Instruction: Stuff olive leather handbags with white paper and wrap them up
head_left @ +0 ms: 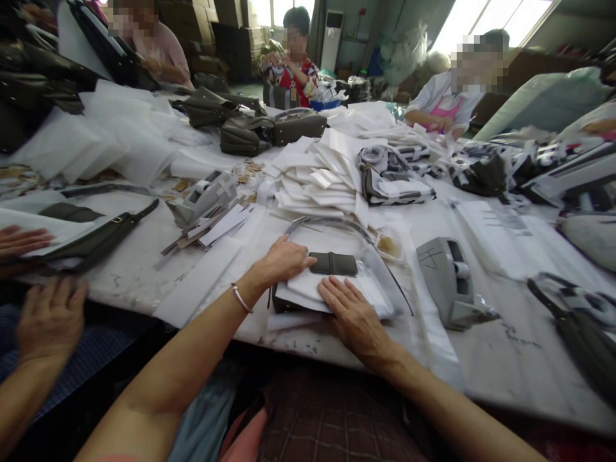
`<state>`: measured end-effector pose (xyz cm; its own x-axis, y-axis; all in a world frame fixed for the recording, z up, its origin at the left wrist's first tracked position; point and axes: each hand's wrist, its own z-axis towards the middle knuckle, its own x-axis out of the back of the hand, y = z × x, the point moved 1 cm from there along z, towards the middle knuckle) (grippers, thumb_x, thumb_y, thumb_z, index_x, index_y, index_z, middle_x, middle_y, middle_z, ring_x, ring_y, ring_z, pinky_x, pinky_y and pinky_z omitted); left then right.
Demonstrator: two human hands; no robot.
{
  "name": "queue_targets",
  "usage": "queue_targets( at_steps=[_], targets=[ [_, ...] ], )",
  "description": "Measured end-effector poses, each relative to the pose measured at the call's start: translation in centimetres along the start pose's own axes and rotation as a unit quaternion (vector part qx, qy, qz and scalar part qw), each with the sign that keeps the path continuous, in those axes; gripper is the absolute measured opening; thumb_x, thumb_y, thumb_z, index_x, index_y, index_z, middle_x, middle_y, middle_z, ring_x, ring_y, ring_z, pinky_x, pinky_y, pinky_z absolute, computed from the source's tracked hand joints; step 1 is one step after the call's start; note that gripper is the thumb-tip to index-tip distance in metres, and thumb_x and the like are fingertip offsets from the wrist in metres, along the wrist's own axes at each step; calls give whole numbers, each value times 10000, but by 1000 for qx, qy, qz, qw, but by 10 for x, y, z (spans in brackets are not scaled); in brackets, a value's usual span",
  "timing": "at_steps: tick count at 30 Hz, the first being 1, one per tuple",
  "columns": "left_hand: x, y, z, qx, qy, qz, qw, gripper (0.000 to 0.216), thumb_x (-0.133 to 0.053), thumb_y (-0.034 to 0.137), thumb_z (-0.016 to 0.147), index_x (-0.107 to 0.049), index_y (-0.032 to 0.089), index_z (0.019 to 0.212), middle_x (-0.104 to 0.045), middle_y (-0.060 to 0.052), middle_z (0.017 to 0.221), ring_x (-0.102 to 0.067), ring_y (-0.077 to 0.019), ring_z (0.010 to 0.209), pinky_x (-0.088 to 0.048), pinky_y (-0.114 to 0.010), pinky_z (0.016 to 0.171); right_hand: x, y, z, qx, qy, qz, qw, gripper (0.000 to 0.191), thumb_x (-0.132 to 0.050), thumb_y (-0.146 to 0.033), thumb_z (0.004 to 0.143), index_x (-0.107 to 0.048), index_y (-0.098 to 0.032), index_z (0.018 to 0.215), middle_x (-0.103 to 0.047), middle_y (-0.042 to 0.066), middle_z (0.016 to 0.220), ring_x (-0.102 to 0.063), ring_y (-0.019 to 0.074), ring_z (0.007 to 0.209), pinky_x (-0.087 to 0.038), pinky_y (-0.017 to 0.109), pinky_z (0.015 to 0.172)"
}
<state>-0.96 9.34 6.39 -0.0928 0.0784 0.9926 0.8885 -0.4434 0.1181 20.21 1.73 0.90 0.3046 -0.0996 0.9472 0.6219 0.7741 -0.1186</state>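
Observation:
In front of me on the table lies a dark olive handbag (285, 301), its front edge and left corner showing below a white foam sheet (305, 287). A wrapped handle (332, 222) arches behind it. On top of the sheet sits a small dark flap-like piece (337, 264) with a strap across its middle. My left hand (283, 262) is closed at the left end of this piece; whatever its fingers grip is hidden. Flat on the sheet, just below the piece, rests my right hand (350, 316) with its fingers stretched out.
Grey tape dispensers (445, 282) (205, 199) stand on both sides. Foam sheets (317, 179) are piled behind the bag. A small plastic tub (389, 246) is near the handle. At left, a co-worker's hands (51, 317) are by another handbag (110, 237). Other people work across the table.

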Motion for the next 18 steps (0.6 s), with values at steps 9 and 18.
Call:
queue_targets(
  at_steps=[9,18],
  targets=[
    [-16,-22,-13,-38,82,-141,986,343,-400,347,1021,-641,202,1216,-691,-67,1242,-628,-189,1155,-411,-344,1046,7,2,0,1,-27,19,999,760,-707,-217,812,-383,-143,1496,-438,154,1523,-393,307,1414,-369,523,1150],
    [-35,23,-106,-129,168,-6,977,420,-603,216,929,-555,212,1346,-598,-86,1384,-485,-265,1352,-359,-469,1142,-5,-7,-3,-11,35,-27,999,484,-496,-163,947,-502,-174,1431,-554,113,1433,-481,257,1339,-381,466,1124]
  ],
)
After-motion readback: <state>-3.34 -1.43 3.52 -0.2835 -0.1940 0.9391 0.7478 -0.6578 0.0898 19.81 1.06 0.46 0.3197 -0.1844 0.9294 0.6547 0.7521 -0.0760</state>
